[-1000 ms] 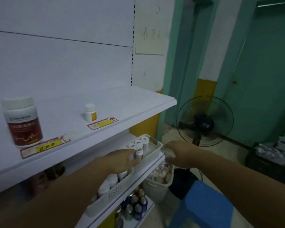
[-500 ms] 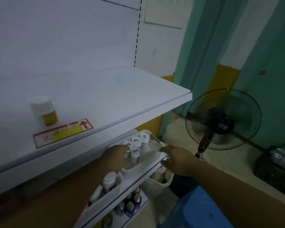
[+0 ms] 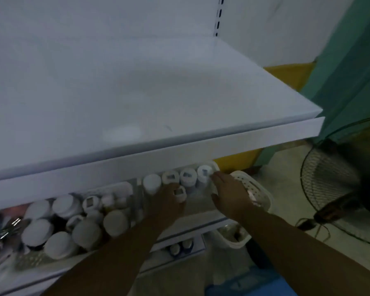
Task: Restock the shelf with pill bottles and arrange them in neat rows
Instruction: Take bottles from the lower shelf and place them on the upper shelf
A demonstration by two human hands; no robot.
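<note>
The white upper shelf [image 3: 137, 92] fills the top of the view, and no bottles show on it. Beneath it a white basket [image 3: 115, 189] on the lower shelf holds several white-capped pill bottles [image 3: 115, 222]. A row of three small bottles [image 3: 187, 177] stands at its right end. My left hand [image 3: 167, 201] reaches into the basket and its fingers curl round a small white pill bottle [image 3: 179, 193]. My right hand [image 3: 231, 195] lies flat at the basket's right end, fingertips touching the rightmost bottle [image 3: 204, 173].
A second perforated white basket [image 3: 256, 193] sticks out under my right hand, and another [image 3: 233, 236] sits lower down. A black floor fan [image 3: 338, 189] stands at the right. A blue stool [image 3: 244, 285] is below my arms. More bottles [image 3: 181, 248] stand on the bottom shelf.
My view has tilted down and closer to the shelf, so the labelled bottles on top have left the frame. My left hand has closed on a small bottle; my right hand has shifted toward the bottle row.
</note>
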